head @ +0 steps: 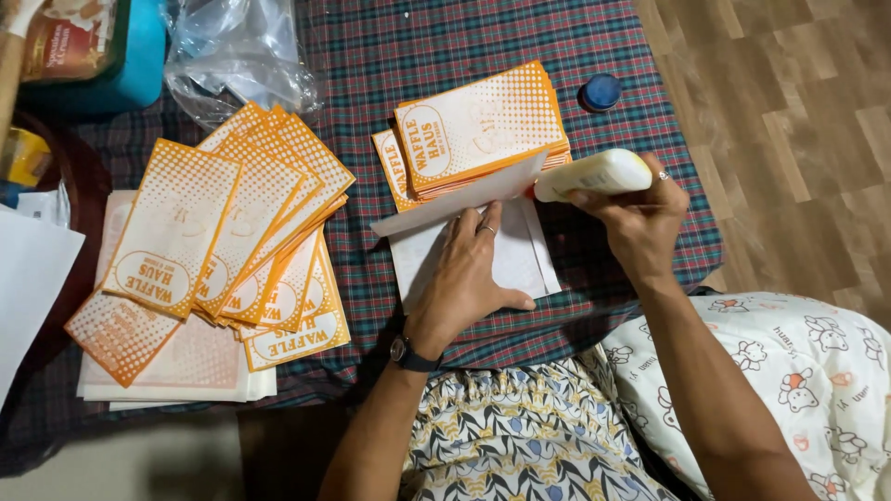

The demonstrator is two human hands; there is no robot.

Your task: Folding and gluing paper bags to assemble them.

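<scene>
Seated at a desk draped in dark plaid cloth, patterned fabric over the lap and a cartoon-print pillow at the right. Left hand, wristwatch on the wrist and a ring on one finger, pressed flat on a white sheet just ahead of the lap, fingers spread wide and holding nothing, fingertips pinning the fold line. Folded flap of that sheet lifted and slanting up toward the right. Right hand, also ringed, fingers wrapped tight around a white glue bottle, its reddish tip touching the flap's right edge. Just beyond the flap, a neat stack of orange-and-white bags, partly overlapping the sheet's far edge. To the left, well apart, a fanned pile of the same bags lying over pale flat sheets. Farther back on the right, a blue cap alone on the cloth. At the far left, crumpled clear plastic beside a blue container. Wooden floor visible past the desk's right edge.
</scene>
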